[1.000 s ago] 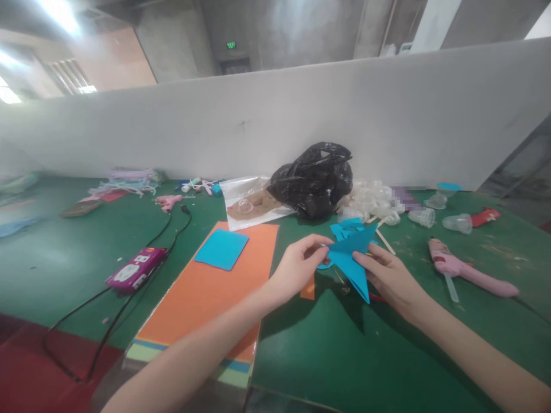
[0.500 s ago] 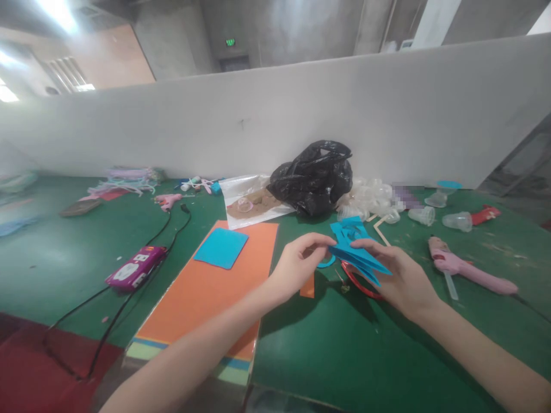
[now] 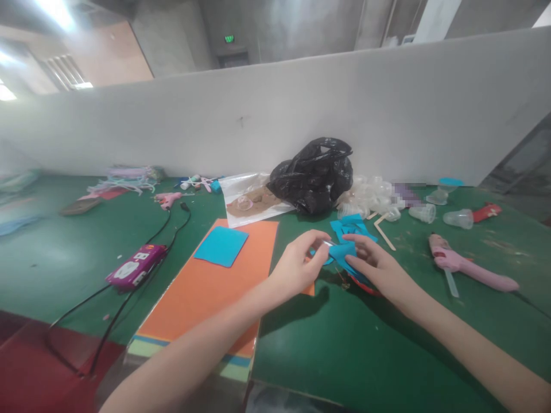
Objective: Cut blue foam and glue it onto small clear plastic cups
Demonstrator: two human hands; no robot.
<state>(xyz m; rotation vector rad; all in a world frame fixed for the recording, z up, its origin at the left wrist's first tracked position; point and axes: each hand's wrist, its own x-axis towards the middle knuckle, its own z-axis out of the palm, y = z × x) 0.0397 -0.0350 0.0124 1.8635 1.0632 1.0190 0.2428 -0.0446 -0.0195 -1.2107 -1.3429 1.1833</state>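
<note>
Between my two hands is a folded piece of blue paper, held above the table. My left hand pinches its left end, where a small pale edge shows. On the other end, the fingers and thumb of my right hand are closed. Directly below lies a red loop, mostly hidden by my right hand; it looks like a scissor handle. Blue paper scraps lie just behind the hands. To the left, a blue square rests on a stack of sheets topped with orange.
A black plastic bag stands by the white partition, beside clear plastic cups. A pink glue gun lies on the right. A purple box with black cables sits left, near another pink glue gun.
The blue paper has turned and its fanned layers no longer spread toward the right. My right hand's fingers have shifted left along it, with the thumb now showing in front.
</note>
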